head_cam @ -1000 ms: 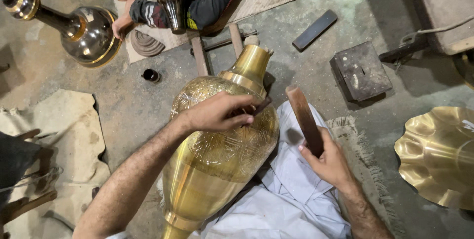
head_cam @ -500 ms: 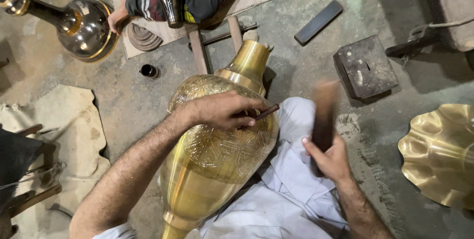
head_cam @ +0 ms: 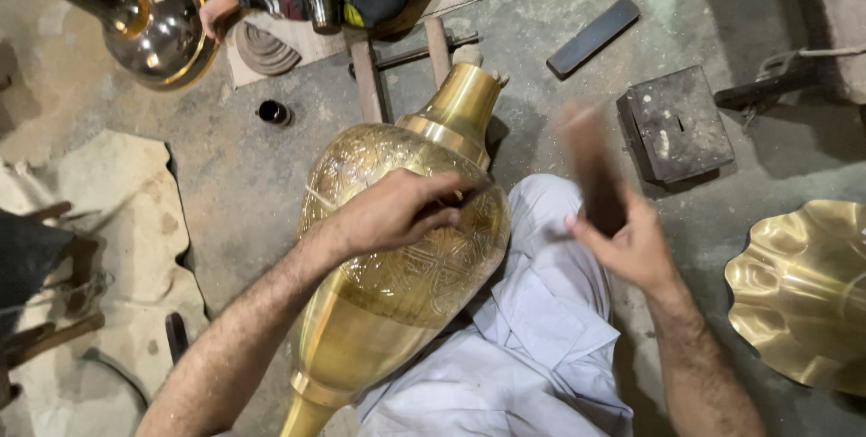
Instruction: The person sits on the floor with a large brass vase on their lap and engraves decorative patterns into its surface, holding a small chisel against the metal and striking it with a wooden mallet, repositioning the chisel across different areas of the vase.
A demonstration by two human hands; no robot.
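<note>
Brass vase lay across our lap, neck pointing up-frame toward the floor's far side.

We saw the brass vase [head_cam: 406, 257] with its long axis running from lower left to upper right, foot near us, neck away. Our left hand [head_cam: 397, 211] rested on the engraved belly, fingers pinched around a thin chisel [head_cam: 465, 195]. Our right hand [head_cam: 631, 243] was closed around a dark wooden mallet [head_cam: 591, 166], blurred, just right of the vase. A dark square metal block [head_cam: 677, 121] and a flat black bar [head_cam: 593, 36] lay on the concrete floor [head_cam: 225, 166]; a scalloped brass dish [head_cam: 803, 293] sat far right.
</note>
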